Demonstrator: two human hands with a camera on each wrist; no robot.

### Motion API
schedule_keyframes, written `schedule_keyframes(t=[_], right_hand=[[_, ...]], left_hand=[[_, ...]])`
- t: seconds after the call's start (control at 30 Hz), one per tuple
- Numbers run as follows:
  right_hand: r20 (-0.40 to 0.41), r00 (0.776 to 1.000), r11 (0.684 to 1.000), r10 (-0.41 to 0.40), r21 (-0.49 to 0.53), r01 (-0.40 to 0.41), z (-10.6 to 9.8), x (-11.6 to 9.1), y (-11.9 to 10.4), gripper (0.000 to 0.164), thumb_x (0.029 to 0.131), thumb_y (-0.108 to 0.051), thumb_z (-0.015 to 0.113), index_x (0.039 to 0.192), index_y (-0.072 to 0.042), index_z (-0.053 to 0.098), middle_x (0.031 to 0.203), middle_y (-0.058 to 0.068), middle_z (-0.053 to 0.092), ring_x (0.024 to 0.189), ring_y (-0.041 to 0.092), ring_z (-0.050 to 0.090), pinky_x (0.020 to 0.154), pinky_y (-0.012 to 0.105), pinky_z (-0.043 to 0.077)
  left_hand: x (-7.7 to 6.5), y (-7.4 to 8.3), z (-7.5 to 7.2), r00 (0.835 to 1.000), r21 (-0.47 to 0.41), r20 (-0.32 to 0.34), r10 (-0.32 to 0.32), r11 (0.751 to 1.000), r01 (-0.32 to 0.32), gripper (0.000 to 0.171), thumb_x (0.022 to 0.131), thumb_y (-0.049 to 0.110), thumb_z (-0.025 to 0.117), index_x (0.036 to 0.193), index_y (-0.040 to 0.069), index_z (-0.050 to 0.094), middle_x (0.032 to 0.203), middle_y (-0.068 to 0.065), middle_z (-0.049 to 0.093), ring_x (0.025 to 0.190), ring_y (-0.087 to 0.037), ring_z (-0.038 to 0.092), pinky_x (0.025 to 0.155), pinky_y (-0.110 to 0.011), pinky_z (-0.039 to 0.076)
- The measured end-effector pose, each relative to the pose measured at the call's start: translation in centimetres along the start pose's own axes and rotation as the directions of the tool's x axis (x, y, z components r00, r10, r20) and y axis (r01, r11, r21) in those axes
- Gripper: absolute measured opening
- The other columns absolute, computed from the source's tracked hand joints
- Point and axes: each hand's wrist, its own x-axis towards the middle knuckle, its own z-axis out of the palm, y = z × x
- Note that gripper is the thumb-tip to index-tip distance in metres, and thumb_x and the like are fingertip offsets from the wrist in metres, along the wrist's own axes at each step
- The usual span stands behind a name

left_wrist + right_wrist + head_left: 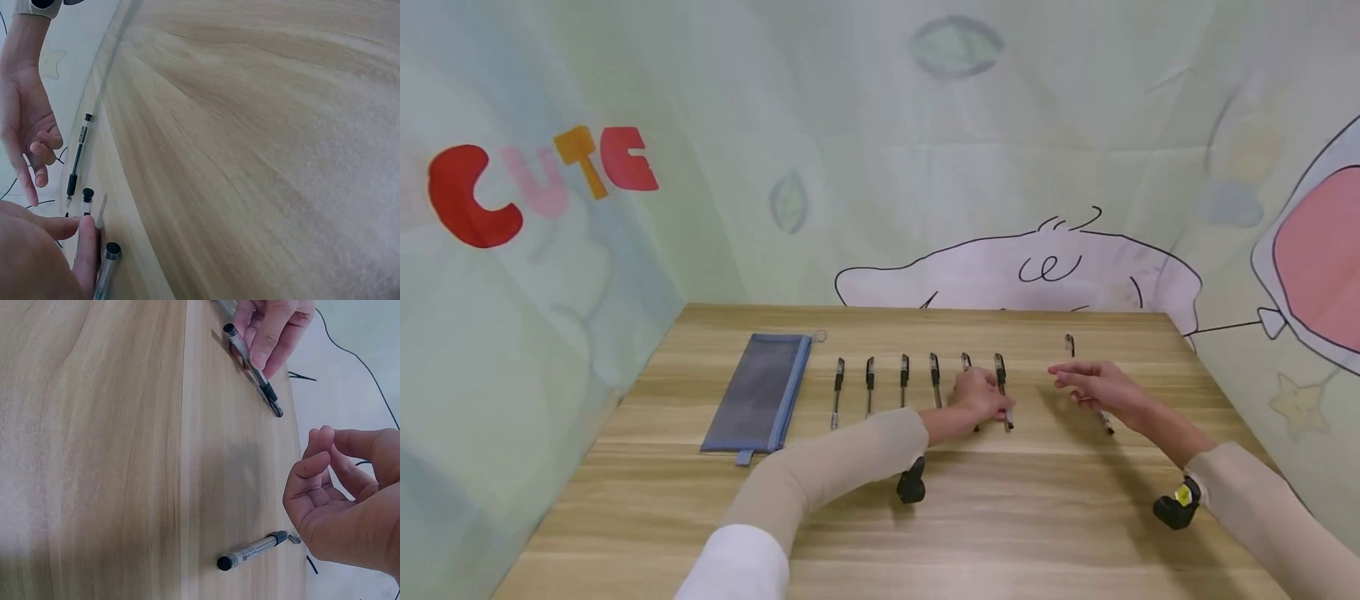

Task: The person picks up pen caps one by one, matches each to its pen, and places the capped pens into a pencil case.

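The left hand (979, 395) pinches a pen (1001, 377) at nine o'clock from the right hand (1101, 388), whose loosely bent fingers are empty, and its knuckles could bump the next pen (966, 360) crooked.

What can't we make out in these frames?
Head: fifth pen from left, middle hidden by the left hand.
Head: third pen from left, lower end hidden by the left sleeve.
Head: rightmost pen, middle hidden by the right hand.
Left wrist: pen nearest the camera, cut off by the bottom edge.
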Motion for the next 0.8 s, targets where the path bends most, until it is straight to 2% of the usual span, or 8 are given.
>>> schedule_keyframes(t=[0.2,0.27,0.37,0.57,0.67,0.8], right_hand=[[0.022,1.000,1.000,0.013,0.004,-0.013,0.2,0.0,0.4,0.053,0.108,-0.026,0.052,0.148,0.008,0.043,0.108,-0.004,0.065,0.080,0.004,0.060,0.066,0.022,0.051],[0.019,1.000,1.000,0.016,0.002,-0.016,0.3,0.0,0.5,0.053,0.108,-0.026,0.052,0.149,0.008,0.043,0.109,-0.004,0.066,0.080,0.004,0.060,0.067,0.022,0.052],[0.014,1.000,1.000,0.015,0.002,-0.015,0.4,0.0,0.5,0.053,0.108,-0.026,0.052,0.149,0.008,0.043,0.108,-0.004,0.067,0.080,0.004,0.060,0.067,0.022,0.052],[0.011,1.000,1.000,0.012,0.022,-0.013,0.3,-0.2,0.6,0.055,0.108,-0.026,0.053,0.149,0.010,0.042,0.108,-0.004,0.066,0.080,0.004,0.060,0.066,0.021,0.052],[0.004,1.000,0.999,0.009,0.030,-0.009,0.2,-0.3,0.8,0.056,0.108,-0.026,0.053,0.149,0.011,0.041,0.108,-0.004,0.065,0.079,0.003,0.060,0.065,0.019,0.051],[-0.008,1.000,1.000,0.003,0.026,-0.002,-0.1,-0.5,1.2,0.057,0.109,-0.026,0.052,0.149,0.012,0.039,0.107,-0.005,0.065,0.078,0.002,0.059,0.064,0.018,0.050]], left_hand=[[-0.1,-0.1,0.0,1.000,0.022,-0.012,-0.019,1.000,0.019,0.050,0.078,-0.003,0.086,0.124,-0.002,0.067,0.080,-0.006,0.075,0.052,-0.013,0.067,0.049,-0.023,0.059],[0.0,-0.1,0.0,1.000,0.021,-0.012,-0.011,1.000,0.011,0.053,0.078,-0.002,0.086,0.128,-0.003,0.066,0.083,-0.007,0.076,0.053,-0.013,0.068,0.049,-0.023,0.059],[0.0,-0.1,0.0,1.000,0.025,-0.010,0.002,1.000,-0.002,0.050,0.078,-0.001,0.086,0.124,-0.003,0.067,0.082,-0.007,0.077,0.051,-0.012,0.067,0.049,-0.023,0.059],[-0.1,-0.2,-0.1,0.999,0.007,-0.030,0.015,1.000,-0.014,0.028,0.079,0.001,0.086,0.104,-0.002,0.072,0.071,-0.004,0.073,0.045,-0.010,0.061,0.045,-0.023,0.057],[-0.1,-0.2,-0.1,0.999,-0.018,-0.032,0.034,0.999,-0.035,0.028,0.081,0.003,0.085,0.105,-0.001,0.072,0.075,-0.004,0.074,0.047,-0.010,0.062,0.046,-0.022,0.057],[-0.2,-0.2,-0.3,0.995,-0.105,0.026,0.098,0.990,-0.095,0.027,0.088,0.011,0.081,0.112,0.000,0.072,0.089,-0.011,0.077,0.054,-0.009,0.065,0.054,-0.023,0.061]])
